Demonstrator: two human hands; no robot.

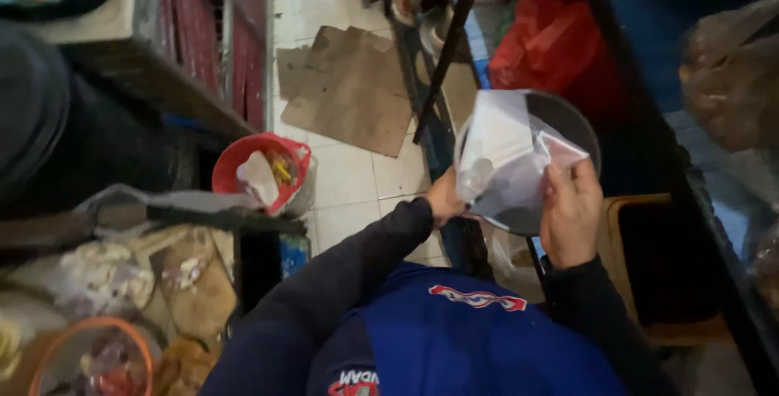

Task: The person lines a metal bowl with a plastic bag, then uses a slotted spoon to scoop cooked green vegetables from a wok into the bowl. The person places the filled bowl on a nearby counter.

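Nearest: person's own torso in a blue vest over dark sleeves, both forearms raised forward.

Left hand [445,198]: fingers closed on the lower left edge of a clear plastic bag [507,152], wrist bent inward. Right hand [570,211]: palm toward the camera, fingers upright, pinching the bag's right edge near its top corner. One bag, held up in the air between the two hands and spread partly flat; contents look pale, can't tell what they are.

Directly behind the bag: one round dark pan [568,124], its rim showing above and to the right of the bag. Can't tell whether bag and pan touch.

Below right hand: one wooden-framed stool or box [641,201], dark inside.

Left side: cluttered counter with bagged goods; one red bucket [235,170] sits at its edge, holding scraps. One orange-rimmed bowl [49,347] at bottom left.

Room: narrow strip of white tiled floor [349,177] runs between the left shelving and the right stall frame. Farther along it, flattened cardboard sheets [349,88] cover the tiles. One dark pole [450,39] slants across the gap.

Far right: one red plastic bag [544,43]; blue sheeting behind it.
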